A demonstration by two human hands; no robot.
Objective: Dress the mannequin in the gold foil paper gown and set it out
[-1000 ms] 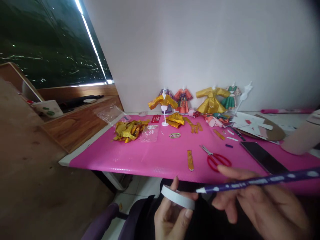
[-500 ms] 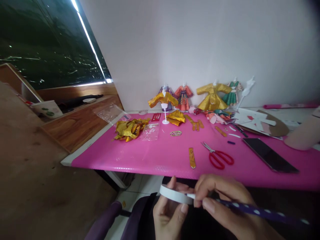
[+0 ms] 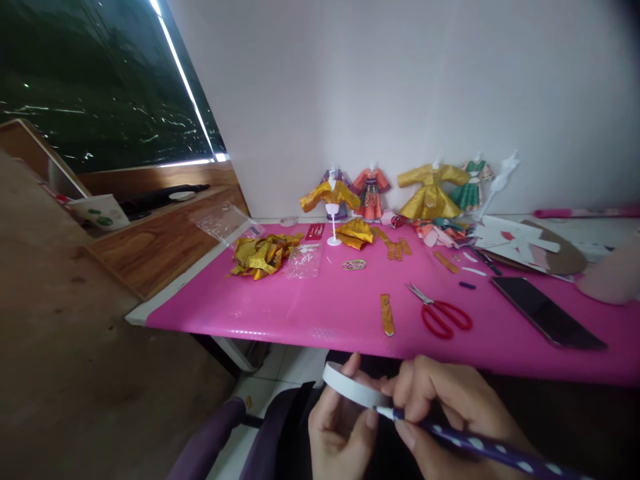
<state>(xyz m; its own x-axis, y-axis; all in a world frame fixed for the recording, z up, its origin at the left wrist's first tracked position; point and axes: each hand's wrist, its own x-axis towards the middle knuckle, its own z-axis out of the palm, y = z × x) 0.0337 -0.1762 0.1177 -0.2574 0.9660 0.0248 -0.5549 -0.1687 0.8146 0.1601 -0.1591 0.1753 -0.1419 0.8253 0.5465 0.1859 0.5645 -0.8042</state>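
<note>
Below the near edge of the desk (image 3: 310, 313), over the lap, I am watching the left hand (image 3: 340, 433) gripping a white tape roll (image 3: 354, 387) between thumb and fingers, the ring tilted and clear of the desk surface; the right hand (image 3: 450, 417) is closed around a purple dotted tool (image 3: 480, 450), pen-fashion, and the tool's white tip is touching the roll's outer edge beside the left thumb. On the pink desk cover, red scissors (image 3: 440, 313) are lying near the near edge, with a gold strip (image 3: 387, 315) just beside them to the left; a dark phone (image 3: 547, 312) is lying toward the right edge; a heap of gold scraps (image 3: 263, 253) is sitting toward the left edge; small paper dresses (image 3: 430, 193) are standing along the far edge against the wall.
</note>
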